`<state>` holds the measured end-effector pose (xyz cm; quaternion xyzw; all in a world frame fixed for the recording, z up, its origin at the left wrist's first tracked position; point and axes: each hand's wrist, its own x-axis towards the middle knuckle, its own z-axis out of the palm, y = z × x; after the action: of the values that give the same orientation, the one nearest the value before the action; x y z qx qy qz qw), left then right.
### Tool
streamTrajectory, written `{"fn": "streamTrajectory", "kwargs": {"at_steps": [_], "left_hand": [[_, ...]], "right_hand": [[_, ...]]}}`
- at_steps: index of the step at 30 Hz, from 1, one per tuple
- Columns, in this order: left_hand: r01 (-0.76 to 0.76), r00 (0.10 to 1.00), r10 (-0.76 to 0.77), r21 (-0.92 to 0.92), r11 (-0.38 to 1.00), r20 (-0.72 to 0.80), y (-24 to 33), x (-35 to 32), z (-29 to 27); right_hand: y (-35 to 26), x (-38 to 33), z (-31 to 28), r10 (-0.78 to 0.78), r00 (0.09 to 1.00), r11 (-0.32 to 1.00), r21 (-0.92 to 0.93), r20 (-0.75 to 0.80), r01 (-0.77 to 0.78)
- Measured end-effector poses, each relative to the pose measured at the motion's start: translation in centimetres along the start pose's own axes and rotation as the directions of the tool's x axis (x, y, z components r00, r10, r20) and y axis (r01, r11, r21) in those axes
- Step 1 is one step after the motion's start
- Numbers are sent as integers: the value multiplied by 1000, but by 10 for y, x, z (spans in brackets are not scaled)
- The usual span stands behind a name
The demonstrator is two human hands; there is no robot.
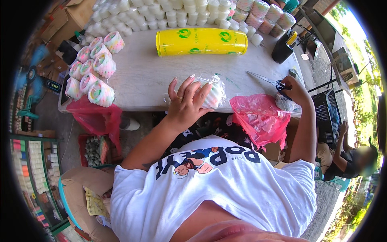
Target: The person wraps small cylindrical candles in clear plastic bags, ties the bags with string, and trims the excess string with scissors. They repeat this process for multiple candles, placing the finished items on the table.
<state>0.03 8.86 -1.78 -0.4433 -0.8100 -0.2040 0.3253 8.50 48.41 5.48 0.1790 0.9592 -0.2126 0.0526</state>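
Observation:
My left hand (186, 101) rests with spread fingers on a pastel-striped round item wrapped in clear film (213, 93) near the front edge of the white table (149, 76). My right hand (293, 89) is at the table's right edge, its fingers on the black handles of the scissors (266, 80), whose blades point left along the tabletop. A crumpled piece of clear film (287, 104) lies just under that hand.
A big yellow roll of cling film (201, 41) lies across the table's middle. Wrapped pastel items (93, 68) crowd the left, several white cups (161, 16) the back. Pink plastic bags (261, 117) hang off the front edge. Another person (346, 159) sits at right.

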Motion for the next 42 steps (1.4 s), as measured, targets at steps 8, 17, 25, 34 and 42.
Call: {"fn": "streamTrajectory", "kwargs": {"at_steps": [8,17,25,34,42], "left_hand": [[-64,998,65,37,997,-2,0,1,-4],[-128,991,124,-79,989,-54,-8,4,1],[-124,988,133,-103,987,81,2,28,-2],[-103,983,151,-363,926,104,-12,40,3],[-105,967,173,-326,940,187,-22,48,-3]], "right_hand": [[-121,1,34,-444,840,862,108,-312,496],[-152,23,100,-493,842,358,831,-218,425],[-116,-37,132,-635,610,482,373,-474,793],[-109,-29,104,-336,929,343,898,-156,275],[-139,-16,113,-312,935,496,868,166,12]]}}
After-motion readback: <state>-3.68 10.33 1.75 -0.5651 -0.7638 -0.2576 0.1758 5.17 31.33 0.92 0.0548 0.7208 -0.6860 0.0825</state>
